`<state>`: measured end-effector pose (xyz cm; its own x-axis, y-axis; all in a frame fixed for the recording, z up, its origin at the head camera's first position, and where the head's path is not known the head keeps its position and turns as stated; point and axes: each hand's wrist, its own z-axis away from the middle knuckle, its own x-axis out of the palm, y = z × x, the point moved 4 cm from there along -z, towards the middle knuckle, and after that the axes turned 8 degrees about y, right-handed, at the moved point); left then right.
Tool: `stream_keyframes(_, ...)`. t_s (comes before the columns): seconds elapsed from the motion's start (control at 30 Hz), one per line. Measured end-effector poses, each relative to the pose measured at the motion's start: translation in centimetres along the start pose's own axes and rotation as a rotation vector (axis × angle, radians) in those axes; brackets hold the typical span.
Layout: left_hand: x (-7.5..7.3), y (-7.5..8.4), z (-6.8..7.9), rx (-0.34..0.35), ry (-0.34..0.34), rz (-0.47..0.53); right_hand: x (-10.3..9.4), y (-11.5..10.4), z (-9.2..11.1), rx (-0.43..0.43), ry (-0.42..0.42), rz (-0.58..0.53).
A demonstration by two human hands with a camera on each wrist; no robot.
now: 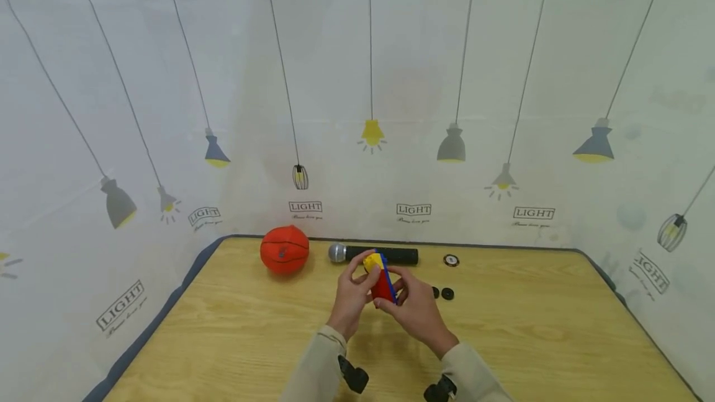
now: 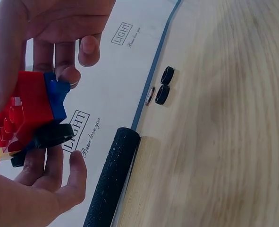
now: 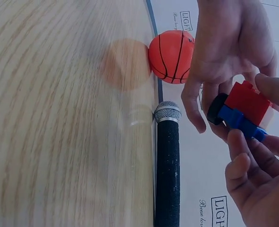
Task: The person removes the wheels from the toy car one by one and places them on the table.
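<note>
A small toy car of building blocks [image 1: 383, 289] is held up above the table between both hands. It has red bricks [image 2: 34, 97], a yellow brick [image 1: 371, 261] at one end and a blue base [image 3: 240, 124]. A black wheel [image 2: 54, 135] is on the base near the left hand's fingers. My left hand [image 1: 350, 295] grips the yellow end, thumb on top. The right hand [image 1: 420, 309] pinches the opposite red and blue end between thumb and fingers. Beyond the right hand, two loose black wheels [image 1: 447, 293] lie on the table; one is partly hidden in the head view.
Behind the hands, a microphone [image 1: 404, 257] with a silver head lies along the table's back edge. To its left sits a red toy basketball [image 1: 285, 250]. A round black-and-white disc [image 1: 451, 260] lies to its right. A printed cloth wall encloses the wooden table [image 1: 223, 327].
</note>
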<state>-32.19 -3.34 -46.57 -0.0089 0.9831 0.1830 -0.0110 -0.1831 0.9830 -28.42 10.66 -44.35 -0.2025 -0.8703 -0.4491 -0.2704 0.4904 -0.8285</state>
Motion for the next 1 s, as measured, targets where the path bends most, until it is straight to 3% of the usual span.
stream_keyframes(0.2,-0.4,-0.2,0.5,-0.005,-0.041,-0.07,-0.3,1.1,-0.3,0.08,-0.015,-0.106)
stream_keyframes(0.43,-0.7,-0.2,0.6,0.012,-0.082,-0.2,-1.1,2.4,-0.8,0.298,-0.11,-0.321)
stream_keyframes(0.57,-0.8,0.1,0.9,0.053,-0.069,-0.327,-1.6,2.9,-1.3,0.39,-0.139,-0.339)
stream_keyframes(0.73,-1.1,1.0,1.3,0.168,-0.052,-0.517,-2.5,2.9,-1.9,0.421,-0.174,-0.285)
stream_keyframes(0.9,-0.4,1.1,1.6,0.295,-0.217,-0.634,-3.3,3.3,-2.2,0.425,-0.225,-0.218)
stream_keyframes(1.0,0.3,0.8,1.9,0.333,-0.324,-0.684,-3.4,3.5,-2.1,0.439,-0.26,-0.194)
